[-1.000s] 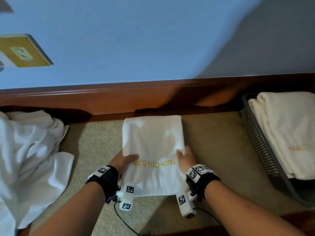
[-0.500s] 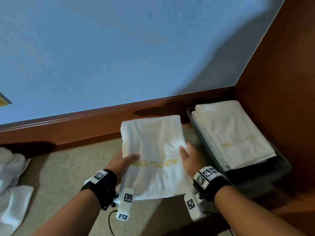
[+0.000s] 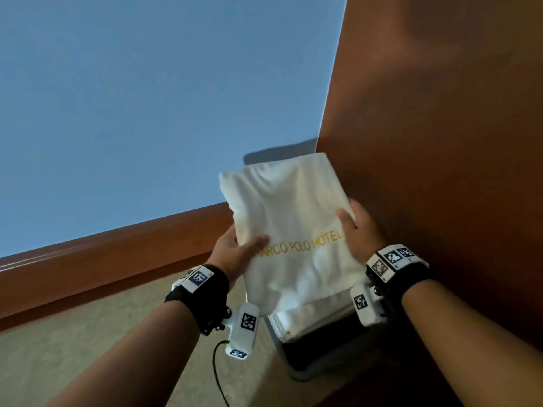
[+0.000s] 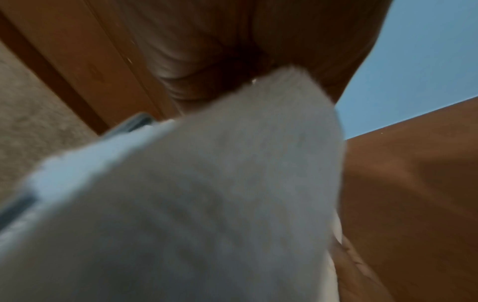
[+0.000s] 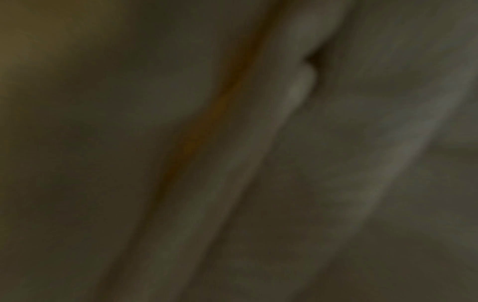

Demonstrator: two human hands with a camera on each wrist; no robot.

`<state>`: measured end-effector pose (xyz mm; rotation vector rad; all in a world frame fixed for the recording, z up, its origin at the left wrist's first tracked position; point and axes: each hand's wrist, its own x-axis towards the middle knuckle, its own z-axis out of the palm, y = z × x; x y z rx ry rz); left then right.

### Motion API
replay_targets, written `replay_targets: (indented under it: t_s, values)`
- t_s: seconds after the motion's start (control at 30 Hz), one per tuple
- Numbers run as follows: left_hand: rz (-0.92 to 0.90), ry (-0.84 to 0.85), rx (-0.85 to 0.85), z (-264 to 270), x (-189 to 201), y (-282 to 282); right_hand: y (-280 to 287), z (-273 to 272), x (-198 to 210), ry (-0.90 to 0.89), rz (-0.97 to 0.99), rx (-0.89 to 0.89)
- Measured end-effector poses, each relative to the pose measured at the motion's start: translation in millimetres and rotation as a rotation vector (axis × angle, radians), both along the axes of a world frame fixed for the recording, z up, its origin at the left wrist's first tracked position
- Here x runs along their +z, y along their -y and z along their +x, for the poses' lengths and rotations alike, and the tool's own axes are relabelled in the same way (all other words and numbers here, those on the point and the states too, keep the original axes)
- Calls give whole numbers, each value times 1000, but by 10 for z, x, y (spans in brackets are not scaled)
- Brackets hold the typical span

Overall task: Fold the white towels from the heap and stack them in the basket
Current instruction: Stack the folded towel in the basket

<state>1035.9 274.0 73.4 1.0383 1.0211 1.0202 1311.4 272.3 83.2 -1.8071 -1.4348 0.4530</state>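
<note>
Terry cloth, soft and nubbly, makes up the folded towel [image 3: 289, 230], a thick white oblong with rounded fold edges and "MARCO POLO HOTEL" stitched across it in gold thread. It is held in the air, tilted, above the basket [image 3: 296, 365], which sits on the floor in the corner of the room. The left hand [image 3: 235, 251] has its grip on the towel's left edge, thumb curled over the top face and fingers hidden beneath. The right hand [image 3: 360, 230] clasps the right edge the same way, thumb on top. Below the raised towel, a stack of folded white towels [image 3: 320, 315] already lies in the basket, layered edges showing; the basket's wall is pale with a fine perforated mesh and a dark rim.

Short-pile beige carpet [image 3: 88, 356] covers the floor. Glossy reddish-brown wood forms the skirting board [image 3: 102, 265] and the tall panel [image 3: 440, 113] on the right, against a smooth matte blue wall [image 3: 147, 98]. The left wrist view shows fuzzy, blurred cloth close up; the right wrist view is dark, with only dim folds.
</note>
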Motion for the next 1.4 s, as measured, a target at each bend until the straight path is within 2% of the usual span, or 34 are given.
replay_targets:
  t_s: [0.07,0.13,0.2,0.3,0.37,0.4,0.43,0.5,0.6,0.73,0.83,0.93,1.13,1.33,1.4]
  values:
    - [14,2,-12,255,72,-80,-150,296,58,36,-10,-23]
    - [11,-86,-13,428,35,-159,-298,514,38,4,-56,-18]
    - [-22,-330,-99,493,-132,-231,-416,655,-112,52,-182,-1]
    - [-215,-741,-328,451,-408,-334,-499,688,-481,273,-475,31]
    - [-82,-1123,-334,379,-528,-514,-541,601,-682,350,-583,46]
    - [1,-1234,-271,362,-551,-641,-578,556,-756,353,-593,60]
    - [68,-1269,-215,375,-530,-765,-622,515,-829,356,-590,85]
    - [245,-1274,-177,459,-501,-1026,-711,446,-984,367,-602,168]
    - [472,-1363,-321,643,-508,-1369,-836,330,-1146,333,-703,245]
    - [378,-1523,-589,726,-839,-1654,-940,224,-1325,291,-780,236]
    - [319,-1492,-609,673,-1077,-1754,-1000,233,-1386,298,-811,260]
    - [321,-1479,-610,656,-1121,-1774,-1019,253,-1369,286,-823,281]
    - [268,-1459,-602,699,-1148,-1230,-857,250,-1266,318,-824,285]
    - [253,-1441,-896,487,-1108,-342,-273,136,-1198,422,-908,246]
    - [239,-1378,-917,388,-1074,-177,-108,70,-1139,439,-921,224]
